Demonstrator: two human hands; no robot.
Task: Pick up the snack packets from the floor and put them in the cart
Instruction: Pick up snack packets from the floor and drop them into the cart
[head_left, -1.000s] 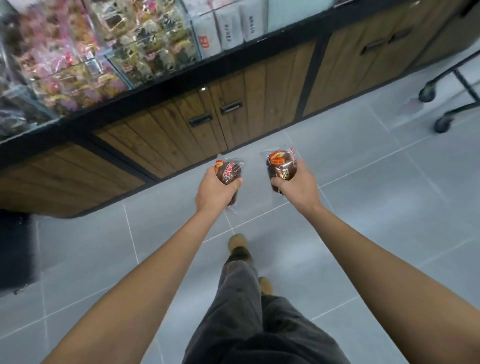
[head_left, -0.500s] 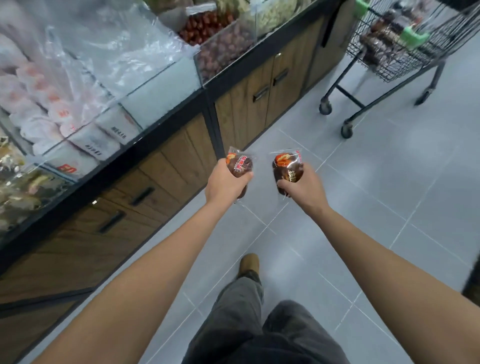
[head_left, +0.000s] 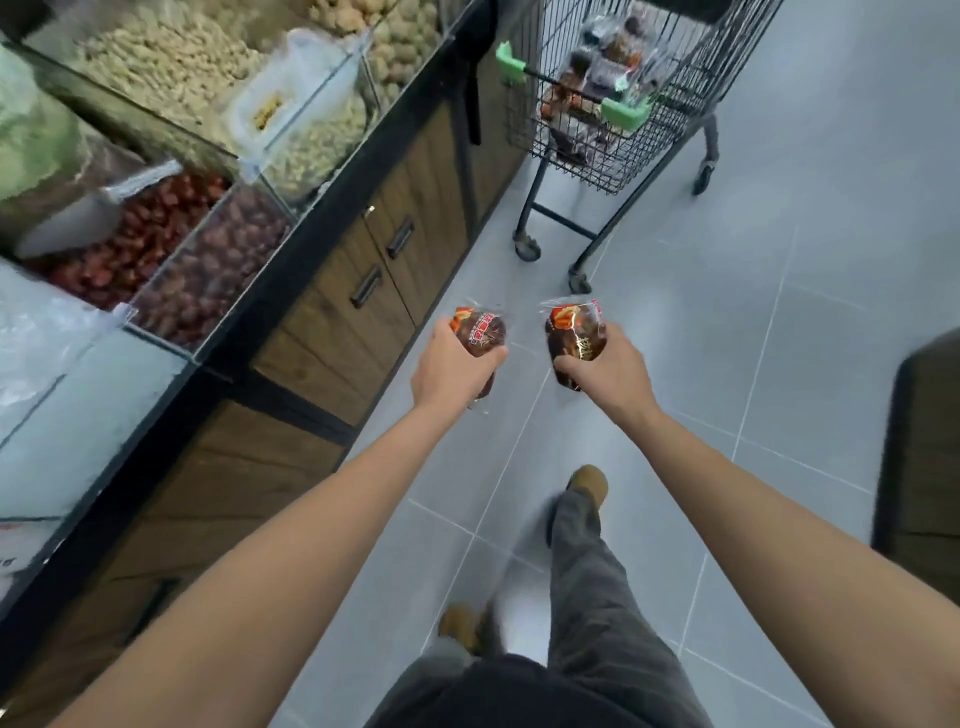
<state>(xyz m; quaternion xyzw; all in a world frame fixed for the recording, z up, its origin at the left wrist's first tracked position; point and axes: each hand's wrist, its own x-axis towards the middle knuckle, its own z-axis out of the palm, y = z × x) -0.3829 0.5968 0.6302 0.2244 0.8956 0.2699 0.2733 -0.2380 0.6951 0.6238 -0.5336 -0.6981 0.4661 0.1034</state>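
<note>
gripping one snack packet apiece, both hands were stretched forward over the grey tiled floor (head_left: 737, 322). the left hand (head_left: 451, 366) had its fingers curled tight round the lower half of the left packet (head_left: 480, 332), with the thumb laid across the front on the 3 o'clock side. the crimped top stuck out past the knuckles toward 12 o'clock, and a sliver of clear seal showed under the palm at 6 o'clock. the right hand (head_left: 610, 366) was wrapped the same way round the right packet (head_left: 574, 332), fingers on its 3 o'clock side and thumb under it toward 7 o'clock, leaving the red-printed top half bare. the two packets sat side by side and apart, a strip of floor showing between them. the cart (head_left: 691, 73) stood at 12 to 1 o'clock from the hands, well apart from them. its wire basket held the stowed packets (head_left: 605, 57), and its near wheels rested on the tiles between the hands and the basket. from 8 to 11 o'clock ran the counter (head_left: 311, 244), black-edged, with clear bins (head_left: 208, 270) of nuts and red dried fruit above wooden cabinet doors (head_left: 400, 244); its front lay just beside the left hand. open tiles spread from 1 to 4 o'clock as far as a dark wooden piece (head_left: 924, 441) at the frame edge. a tan shoe (head_left: 589, 480) was planted at 6 o'clock below the hands.
</note>
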